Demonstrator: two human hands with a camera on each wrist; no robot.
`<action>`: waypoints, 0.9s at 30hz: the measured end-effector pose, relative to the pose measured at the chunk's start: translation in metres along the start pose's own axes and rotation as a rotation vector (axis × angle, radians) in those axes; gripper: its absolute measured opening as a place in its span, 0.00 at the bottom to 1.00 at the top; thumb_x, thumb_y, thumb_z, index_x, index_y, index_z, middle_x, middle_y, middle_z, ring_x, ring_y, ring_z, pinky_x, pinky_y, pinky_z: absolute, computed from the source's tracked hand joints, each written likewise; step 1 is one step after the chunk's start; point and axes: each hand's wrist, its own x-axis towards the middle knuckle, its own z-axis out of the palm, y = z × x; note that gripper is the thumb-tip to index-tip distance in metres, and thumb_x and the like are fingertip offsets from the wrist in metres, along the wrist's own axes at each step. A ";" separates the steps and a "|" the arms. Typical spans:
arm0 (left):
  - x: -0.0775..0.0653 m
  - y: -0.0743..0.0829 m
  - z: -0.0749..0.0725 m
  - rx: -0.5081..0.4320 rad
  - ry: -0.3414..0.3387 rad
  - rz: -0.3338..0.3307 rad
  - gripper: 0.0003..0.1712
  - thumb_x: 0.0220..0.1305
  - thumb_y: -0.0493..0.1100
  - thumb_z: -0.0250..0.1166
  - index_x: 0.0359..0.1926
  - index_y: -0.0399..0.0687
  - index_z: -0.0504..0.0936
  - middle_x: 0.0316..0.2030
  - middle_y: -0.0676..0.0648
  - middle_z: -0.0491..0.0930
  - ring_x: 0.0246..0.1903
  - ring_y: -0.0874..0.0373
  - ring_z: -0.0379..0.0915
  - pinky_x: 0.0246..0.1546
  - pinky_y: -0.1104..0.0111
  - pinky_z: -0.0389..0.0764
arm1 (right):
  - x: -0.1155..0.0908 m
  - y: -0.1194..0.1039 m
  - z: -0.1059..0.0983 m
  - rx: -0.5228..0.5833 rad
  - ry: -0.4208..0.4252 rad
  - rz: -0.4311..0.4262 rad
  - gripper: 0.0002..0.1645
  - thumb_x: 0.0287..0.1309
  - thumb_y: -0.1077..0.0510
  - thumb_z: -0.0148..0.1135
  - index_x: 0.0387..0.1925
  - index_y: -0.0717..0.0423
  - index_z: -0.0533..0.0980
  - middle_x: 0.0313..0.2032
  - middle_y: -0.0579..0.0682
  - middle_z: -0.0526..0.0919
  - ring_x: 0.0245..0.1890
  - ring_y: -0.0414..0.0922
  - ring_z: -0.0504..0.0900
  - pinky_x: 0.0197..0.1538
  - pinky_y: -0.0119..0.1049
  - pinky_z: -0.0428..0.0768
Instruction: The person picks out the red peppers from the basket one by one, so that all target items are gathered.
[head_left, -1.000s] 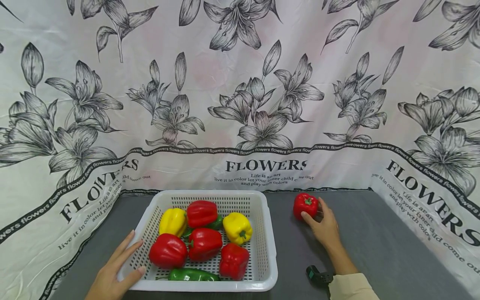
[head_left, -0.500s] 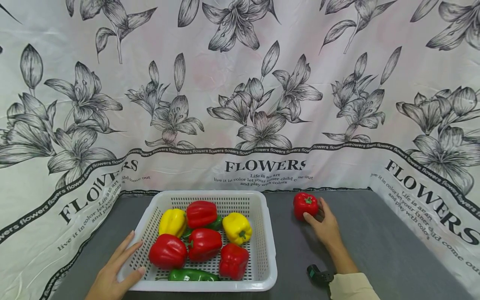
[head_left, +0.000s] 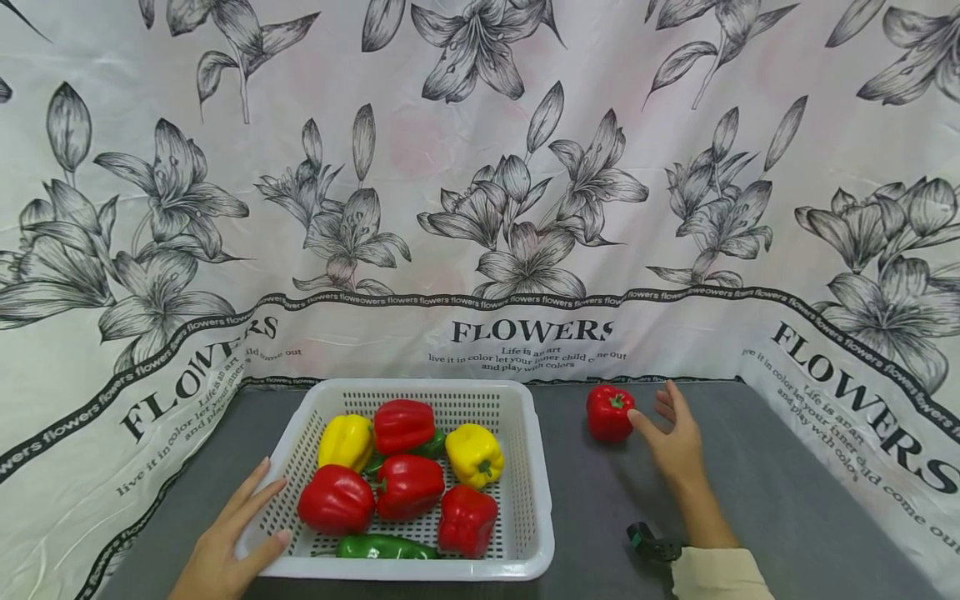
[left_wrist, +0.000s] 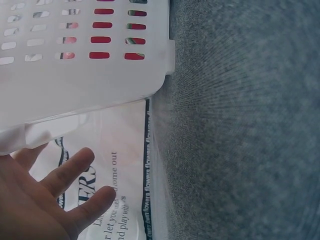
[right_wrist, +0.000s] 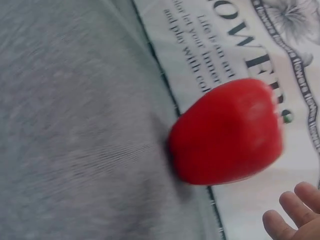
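Observation:
A red bell pepper (head_left: 608, 415) stands upright on the grey table right of the basket, its green stem on top. My right hand (head_left: 675, 433) is just to its right with fingers spread, the thumb overlapping the pepper's edge in the head view. In the right wrist view a gap shows between the bell pepper (right_wrist: 227, 132) and the fingertips (right_wrist: 274, 220). My left hand (head_left: 228, 537) rests with extended fingers on the left rim of the white perforated basket (head_left: 542, 500). From the left wrist, the hand (left_wrist: 55, 200) shows beside the basket's wall (left_wrist: 100, 82).
Inside the basket lie several red bell peppers (head_left: 411, 487), two yellow ones (head_left: 474, 456) and long green peppers (head_left: 386, 547). A flower-printed cloth (head_left: 525, 250) hangs behind the table and along both sides. A black wrist strap (head_left: 652, 543) sits at my right wrist.
My right hand has let go of the red bell pepper and drawn back to the right. The pepper stays where it was. My left hand has not moved.

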 end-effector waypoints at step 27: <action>0.001 -0.003 0.002 0.009 0.004 -0.002 0.30 0.58 0.47 0.69 0.62 0.49 0.75 0.71 0.54 0.55 0.57 0.89 0.39 0.43 0.31 0.65 | -0.022 -0.075 -0.010 0.191 -0.089 -0.450 0.53 0.50 0.76 0.65 0.74 0.53 0.52 0.65 0.55 0.63 0.63 0.51 0.63 0.57 0.26 0.68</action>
